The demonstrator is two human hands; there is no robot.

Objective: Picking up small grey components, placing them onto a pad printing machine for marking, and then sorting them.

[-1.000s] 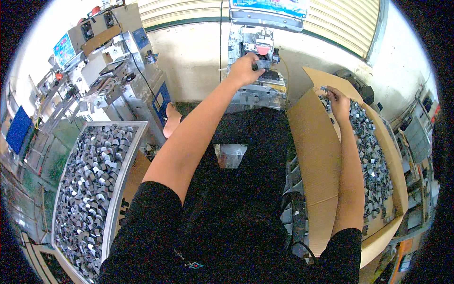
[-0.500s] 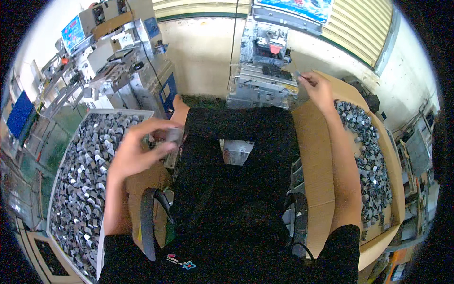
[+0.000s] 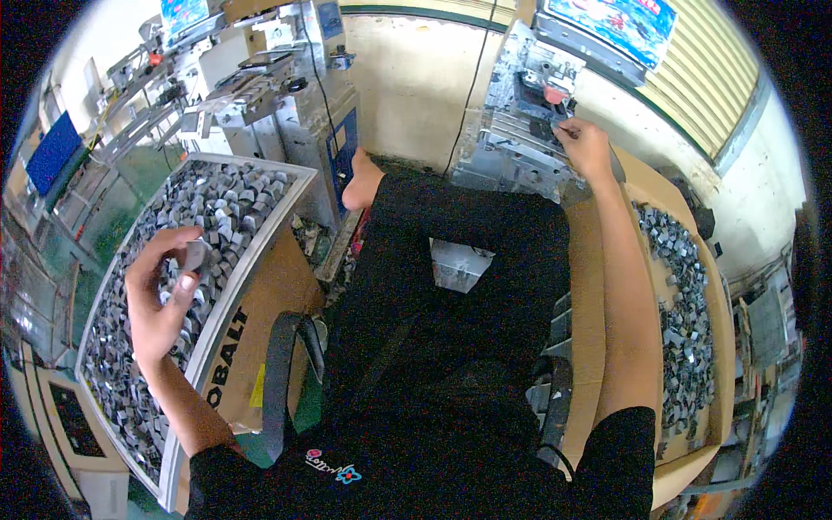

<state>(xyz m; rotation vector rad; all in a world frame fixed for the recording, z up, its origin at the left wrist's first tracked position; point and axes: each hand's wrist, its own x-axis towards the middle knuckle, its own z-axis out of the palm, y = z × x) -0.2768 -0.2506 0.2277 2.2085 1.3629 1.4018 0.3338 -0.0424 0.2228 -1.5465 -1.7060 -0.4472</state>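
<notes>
A wall [image 3: 403, 91] faces our left hand [image 3: 158, 299], gripping a likely stiff block [image 3: 198, 254] best held by its sides, and right hand [image 3: 587, 149], pinching a small piece [image 3: 560, 129].

Left grip [image 3: 156, 299] held a grey block [image 3: 198, 254], heaped tray [image 3: 274, 236] beneath it, right grip [image 3: 588, 149] hovered at a machine [image 3: 520, 152], open carton [image 3: 587, 286] below it
</notes>
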